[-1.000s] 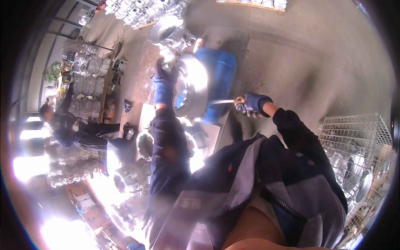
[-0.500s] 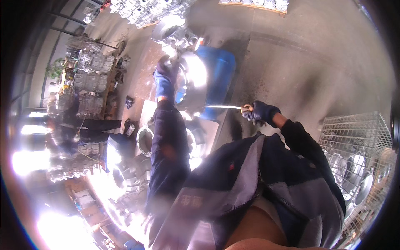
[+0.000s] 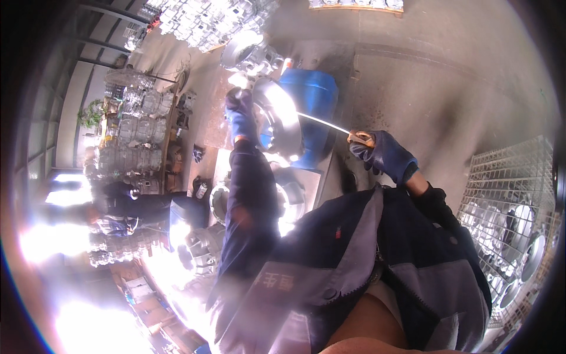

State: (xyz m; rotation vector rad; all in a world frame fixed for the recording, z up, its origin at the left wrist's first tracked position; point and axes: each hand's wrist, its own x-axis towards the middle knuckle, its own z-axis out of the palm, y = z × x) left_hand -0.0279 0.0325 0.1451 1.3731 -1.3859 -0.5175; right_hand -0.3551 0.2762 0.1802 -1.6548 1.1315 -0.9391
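Note:
A silvery ring-shaped metal casting (image 3: 290, 118) stands tilted on its edge beside a blue plastic drum. My left hand (image 3: 240, 109), in a dark blue glove, grips the casting's left side; glare hides part of the fingers. In my gloved right hand (image 3: 380, 154) is the yellowish-brown handle of a file (image 3: 327, 123). Its long thin blade, bright with glare, reaches left and slightly up to the casting's right rim. Whether the tip touches the rim or passes behind it, I cannot tell.
The blue drum (image 3: 315, 94) stands just behind the casting. Another round housing (image 3: 250, 53) sits farther off. More castings (image 3: 221, 200) lie near my left forearm. A wire mesh cage (image 3: 507, 200) with metal parts stands at right. A co-worker's dark sleeve (image 3: 159, 207) shows at left.
My right hand has shifted slightly right, and the file now slants up to a higher place on the casting's rim; before, it lay nearly level near the lower rim. The whole view has shifted a little.

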